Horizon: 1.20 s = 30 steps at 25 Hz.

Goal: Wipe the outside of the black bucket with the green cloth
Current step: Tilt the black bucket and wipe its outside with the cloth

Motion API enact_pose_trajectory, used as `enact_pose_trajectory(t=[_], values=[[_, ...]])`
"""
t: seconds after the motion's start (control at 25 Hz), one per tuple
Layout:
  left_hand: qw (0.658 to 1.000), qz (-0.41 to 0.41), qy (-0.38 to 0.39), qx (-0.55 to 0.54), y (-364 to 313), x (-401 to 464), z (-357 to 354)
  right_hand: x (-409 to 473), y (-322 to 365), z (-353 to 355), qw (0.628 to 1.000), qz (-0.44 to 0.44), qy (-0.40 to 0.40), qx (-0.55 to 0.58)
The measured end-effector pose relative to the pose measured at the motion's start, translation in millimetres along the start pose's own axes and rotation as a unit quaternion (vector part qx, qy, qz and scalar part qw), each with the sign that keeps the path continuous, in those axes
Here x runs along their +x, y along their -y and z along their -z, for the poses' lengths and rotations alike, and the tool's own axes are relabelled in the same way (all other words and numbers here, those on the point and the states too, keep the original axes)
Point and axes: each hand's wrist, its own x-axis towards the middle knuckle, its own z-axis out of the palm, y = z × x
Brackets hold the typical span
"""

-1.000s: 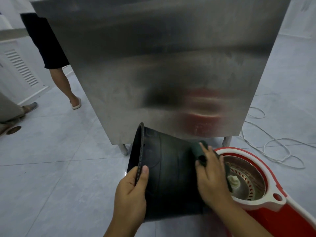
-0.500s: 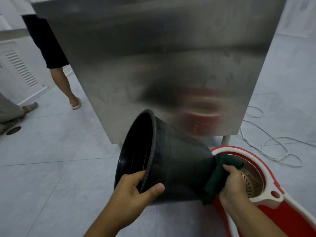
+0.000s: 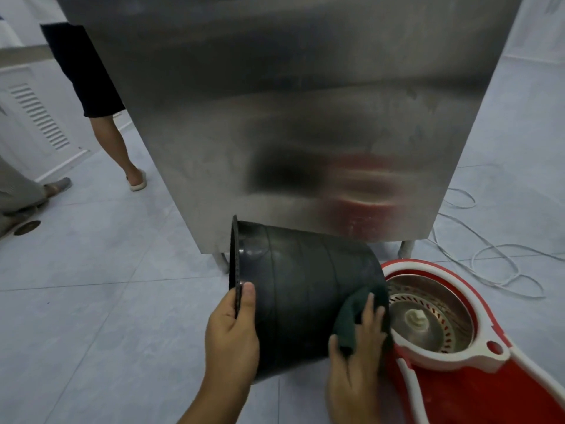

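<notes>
Steel cabinet (image 3: 290, 117) is blocking passage behind black bucket (image 3: 305, 295); red mop bucket (image 3: 477, 356) is crowding its right; tiled floor (image 3: 107, 316) is lying open leftward.

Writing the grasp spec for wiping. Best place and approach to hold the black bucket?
Grip the rim of the black bucket, from the near edge of its open end at left. It lies on its side, so the thin rim admits a pinch, thumb outside, as the left hand does. That leaves the wall clear for the right hand and green cloth.

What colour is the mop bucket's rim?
White, on the red mop bucket; head view shows it.
</notes>
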Motion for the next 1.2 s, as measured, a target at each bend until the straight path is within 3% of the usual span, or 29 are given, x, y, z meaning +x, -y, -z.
enact_pose_trajectory(t=[0.04,0.12,0.2,0.28,0.36,0.44,0.56,0.68,0.88,1.04,1.2], values=[[1.0,0.005,0.003,-0.009,0.1,0.3,-1.1,3.1,7.0,-4.4,0.993,0.003,0.067,-0.095],[1.0,0.017,0.013,-0.016,3.4,1.0,-1.3,0.8,9.5,-14.1,0.974,0.136,0.049,-0.172],[0.999,0.01,0.031,-0.012,5.4,0.5,-0.5,-14.4,2.9,-14.3,0.968,0.24,0.038,-0.063],[0.998,-0.023,0.056,0.01,5.1,-0.3,0.9,-12.0,2.5,-5.2,0.963,0.269,0.031,0.004],[0.995,-0.054,0.078,0.032,3.5,-2.1,2.2,6.8,13.4,10.7,0.972,0.223,0.019,0.067],[0.993,-0.065,0.085,0.046,3.0,-4.9,4.4,32.3,12.2,20.3,0.987,0.114,0.01,0.114],[0.996,-0.052,0.05,0.054,6.4,-4.1,9.1,37.2,-10.7,21.5,0.992,0.008,0.017,0.122],[0.999,-0.003,0.007,0.037,10.1,3.9,11.7,11.4,-22.1,2.1,0.993,0.095,-0.007,0.064],[1.0,0.023,0.01,0.006,14.6,9.9,12.0,-22.8,-10.8,-39.5,0.966,0.225,0.049,-0.121],[0.994,-0.042,0.06,0.075,15.2,2.5,6.7,-22.2,16.4,-17.8,0.966,0.254,0.049,0.004],[0.986,-0.094,0.087,0.106,9.8,-3.2,10.2,4.5,28.0,10.1,0.976,0.127,0.098,0.151]])
